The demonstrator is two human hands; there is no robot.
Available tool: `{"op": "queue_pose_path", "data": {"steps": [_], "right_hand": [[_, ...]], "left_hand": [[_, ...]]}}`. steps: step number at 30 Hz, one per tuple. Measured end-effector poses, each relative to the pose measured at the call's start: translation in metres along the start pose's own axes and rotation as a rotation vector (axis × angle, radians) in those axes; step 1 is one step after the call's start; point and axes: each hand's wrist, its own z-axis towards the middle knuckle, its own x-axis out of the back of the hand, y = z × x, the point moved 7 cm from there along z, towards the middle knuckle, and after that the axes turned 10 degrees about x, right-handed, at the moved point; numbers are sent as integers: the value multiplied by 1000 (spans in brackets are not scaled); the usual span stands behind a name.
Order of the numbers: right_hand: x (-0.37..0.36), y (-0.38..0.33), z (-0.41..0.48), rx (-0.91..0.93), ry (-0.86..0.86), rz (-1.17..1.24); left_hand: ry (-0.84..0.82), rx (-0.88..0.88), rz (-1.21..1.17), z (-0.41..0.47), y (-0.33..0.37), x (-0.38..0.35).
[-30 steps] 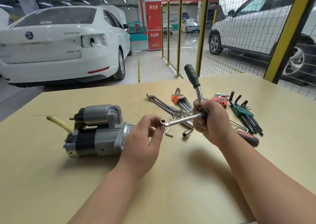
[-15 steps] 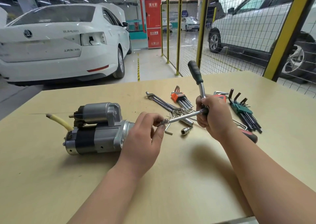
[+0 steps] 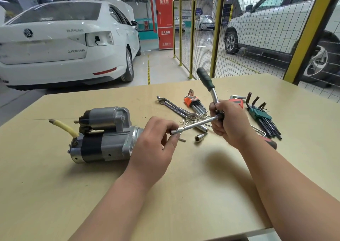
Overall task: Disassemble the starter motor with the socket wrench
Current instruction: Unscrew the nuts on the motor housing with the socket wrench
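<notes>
The grey and black starter motor lies on its side on the wooden table, a yellow cable stub at its left end. My right hand grips the socket wrench at its head, the dark handle pointing up and away. A chrome extension bar runs from the head leftward. My left hand pinches the bar's socket end, just right of the motor's nose.
Behind my hands lie loose sockets, flat wrenches, an orange hex key set, a green hex key set and a red-handled tool. Beyond the table stand a white car and a yellow mesh fence.
My left hand's fingers have closed over the socket end of the bar, which showed its open mouth a second ago. Both hands stay close to where they were.
</notes>
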Motion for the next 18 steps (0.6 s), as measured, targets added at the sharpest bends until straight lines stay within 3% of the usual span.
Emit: {"op": "queue_pose_path", "data": {"steps": [9, 15, 18], "right_hand": [[-5, 19, -6, -277, -51, 3], [-12, 14, -5, -215, -38, 74], [-28, 16, -6, -130, -67, 40]], "left_hand": [[-19, -65, -39, -4, 8, -1], [-113, -29, 125, 9, 9, 9], [10, -25, 238, 34, -6, 55]]}}
